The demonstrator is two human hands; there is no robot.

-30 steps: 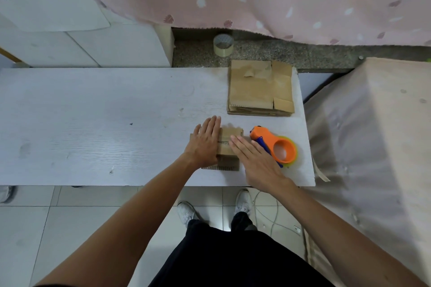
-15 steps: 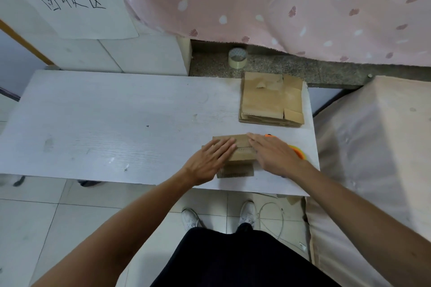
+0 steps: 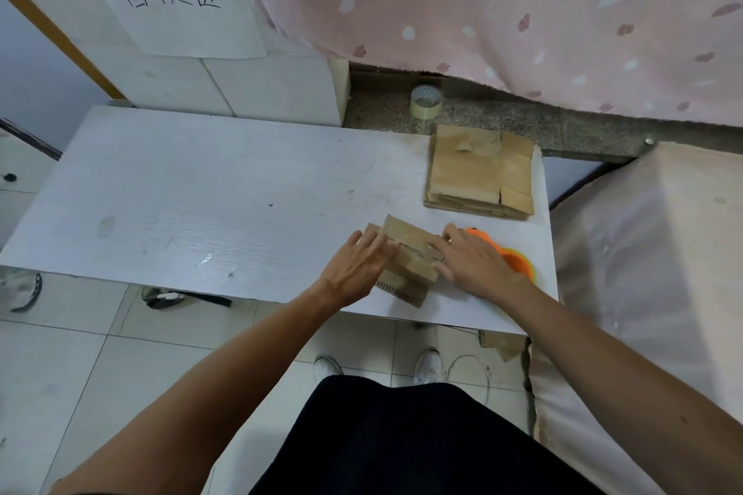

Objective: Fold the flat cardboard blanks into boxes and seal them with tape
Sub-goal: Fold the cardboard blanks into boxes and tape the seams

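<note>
Orange tape dispenser (image 3: 516, 263) behind right hand (image 3: 472, 265)

One readable sign: handwritten 回收区, black marker.
The three characters run in one row across a white paper sheet (image 3: 193, 34) (strokes a bit uneven, row slightly slanted) that hangs on the white tiled wall (image 3: 265, 88) beyond the desk's (image 3: 201, 189) far left corner, above its far edge.
</note>
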